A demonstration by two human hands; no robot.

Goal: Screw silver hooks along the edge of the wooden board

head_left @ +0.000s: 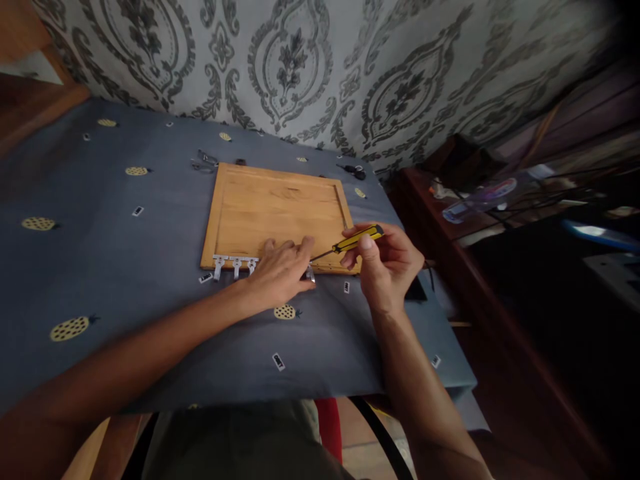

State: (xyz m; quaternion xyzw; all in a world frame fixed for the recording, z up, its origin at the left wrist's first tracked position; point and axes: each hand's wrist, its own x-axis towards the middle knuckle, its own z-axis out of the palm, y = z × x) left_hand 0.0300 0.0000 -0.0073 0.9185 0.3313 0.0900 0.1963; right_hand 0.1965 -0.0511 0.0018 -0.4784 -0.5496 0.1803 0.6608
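Note:
A framed wooden board point(280, 207) lies flat on the cloth-covered table. Along its near edge runs a metal strip with several hooks point(235, 263), partly hidden by my left hand point(283, 273). That hand presses on the strip, its fingers bent over the board and its thumb by the hook at the strip's right end. A yellow and black screwdriver point(357, 239) is gripped in my right hand point(387, 263), between thumb and fingers. Its shaft slants down leftward, with the tip at the strip's right end, close to my left fingers. Any screw there is too small to make out.
Behind the board's left corner lie scissors point(204, 161); a small dark object point(355, 172) is behind its right corner. The table's blue-grey cloth point(165, 247) meets a patterned curtain point(290, 67). On the right, a clear plastic bottle point(480, 200) lies among cables on a dark shelf.

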